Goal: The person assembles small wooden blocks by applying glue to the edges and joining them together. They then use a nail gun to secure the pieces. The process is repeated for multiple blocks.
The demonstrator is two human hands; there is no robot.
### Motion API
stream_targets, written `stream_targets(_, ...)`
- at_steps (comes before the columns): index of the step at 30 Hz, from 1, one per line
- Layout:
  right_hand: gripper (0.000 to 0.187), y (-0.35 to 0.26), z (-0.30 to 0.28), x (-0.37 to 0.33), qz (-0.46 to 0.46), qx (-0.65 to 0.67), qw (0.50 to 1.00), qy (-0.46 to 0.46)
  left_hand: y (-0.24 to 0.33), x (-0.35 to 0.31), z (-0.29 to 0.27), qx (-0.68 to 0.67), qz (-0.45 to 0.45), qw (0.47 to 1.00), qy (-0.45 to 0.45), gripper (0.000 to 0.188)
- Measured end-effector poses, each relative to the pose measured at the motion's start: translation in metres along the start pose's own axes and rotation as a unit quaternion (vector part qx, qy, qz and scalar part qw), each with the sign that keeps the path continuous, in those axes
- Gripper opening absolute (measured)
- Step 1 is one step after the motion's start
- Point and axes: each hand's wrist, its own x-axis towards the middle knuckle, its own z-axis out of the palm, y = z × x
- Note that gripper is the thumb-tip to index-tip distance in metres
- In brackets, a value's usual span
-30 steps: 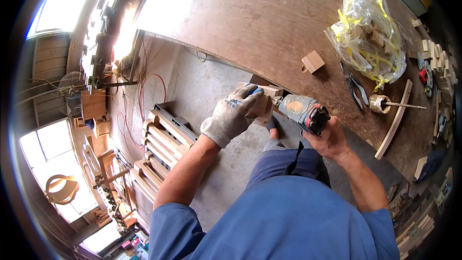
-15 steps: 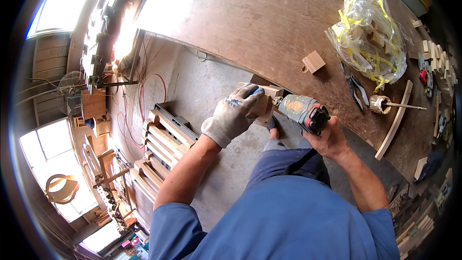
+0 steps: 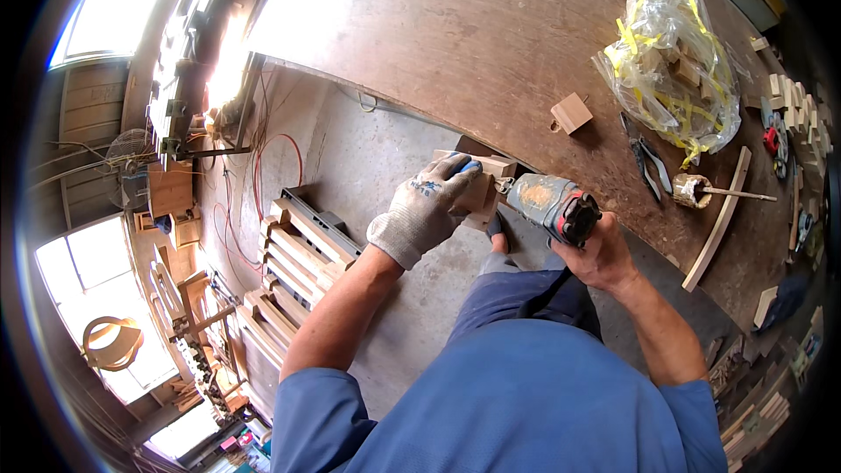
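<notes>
My left hand [image 3: 431, 201], in a whitish knitted work glove, grips a wooden block [image 3: 478, 196] beside the table's near edge. A second light wood piece [image 3: 499, 165] lies against the block's far side. My bare right hand [image 3: 599, 251] is wrapped round a worn grey power drill [image 3: 545, 201]. The drill points left, its front end up against the block's right side; whether its bit is in the wood cannot be made out. Another wooden block [image 3: 572, 113] with a small metal hook at its corner sits on the table.
The brown wooden table [image 3: 420, 44] spans the far side. On its right are a clear plastic bag [image 3: 674, 70] holding wood pieces, pliers [image 3: 646, 158], a tape roll [image 3: 692, 191] and a curved wood strip [image 3: 718, 219]. Slatted wooden frames [image 3: 298, 250] stand on the floor at left.
Hardly anything differs. The drill's front end has shifted very slightly against the block; both hands keep their hold.
</notes>
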Motion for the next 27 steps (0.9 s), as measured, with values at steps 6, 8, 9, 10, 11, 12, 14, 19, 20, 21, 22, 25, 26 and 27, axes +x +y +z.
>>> stream_targets(6, 0.029, 0.003, 0.0, -0.005, 0.01, 0.015, 1.0, 0.002, -0.001, 0.0, 0.0, -0.002, -0.002, 1.0, 0.0, 0.073)
stream_targets(8, 0.029, 0.002, -0.002, -0.007, 0.014, 0.009, 1.0, -0.006, 0.0, -0.001, 0.0, -0.002, -0.004, 1.0, 0.002, 0.073)
stream_targets(9, 0.029, 0.002, -0.003, -0.007, 0.017, 0.006, 1.0, -0.01, 0.0, 0.0, 0.0, 0.003, -0.007, 1.0, -0.008, 0.071)
stream_targets(10, 0.029, 0.001, -0.003, -0.008, 0.01, 0.01, 1.0, -0.006, -0.001, 0.0, -0.001, 0.008, -0.01, 1.0, -0.018, 0.07)
stream_targets(11, 0.029, -0.001, -0.003, -0.008, 0.003, 0.013, 1.0, -0.001, -0.001, 0.0, -0.001, 0.012, -0.014, 0.999, -0.028, 0.068)
stream_targets(12, 0.029, -0.004, -0.004, -0.007, -0.005, 0.017, 1.0, 0.003, -0.001, 0.0, -0.001, 0.011, -0.01, 1.0, -0.018, 0.069)
stream_targets(14, 0.029, -0.018, -0.01, -0.001, -0.043, 0.01, 0.999, 0.0, 0.0, 0.0, 0.001, 0.008, -0.005, 1.0, 0.001, 0.071)
stream_targets(19, 0.023, -0.014, -0.002, -0.008, -0.065, -0.004, 0.998, 0.015, -0.002, 0.0, 0.003, 0.004, -0.002, 1.0, 0.003, 0.071)
stream_targets(20, 0.024, -0.014, 0.0, -0.009, -0.062, 0.005, 0.998, 0.012, -0.003, 0.0, 0.003, 0.004, -0.003, 1.0, 0.002, 0.071)
stream_targets(21, 0.026, -0.014, 0.001, -0.01, -0.059, 0.013, 0.998, 0.009, -0.002, 0.0, 0.003, 0.004, -0.003, 1.0, 0.001, 0.071)
stream_targets(22, 0.024, -0.013, 0.003, -0.011, -0.056, 0.011, 0.998, 0.014, -0.002, 0.001, 0.002, 0.003, -0.004, 1.0, 0.0, 0.071)
stream_targets(25, 0.024, -0.009, 0.007, -0.012, -0.06, 0.0, 0.998, 0.03, -0.001, 0.0, 0.002, 0.005, -0.007, 1.0, -0.001, 0.071)
stream_targets(26, 0.023, -0.008, 0.008, -0.012, -0.07, -0.008, 0.997, 0.037, -0.001, -0.001, 0.002, 0.007, -0.008, 1.0, -0.001, 0.071)
stream_targets(27, 0.022, -0.007, 0.009, -0.012, -0.078, -0.016, 0.996, 0.044, -0.001, -0.001, 0.002, 0.007, -0.008, 1.0, 0.0, 0.071)
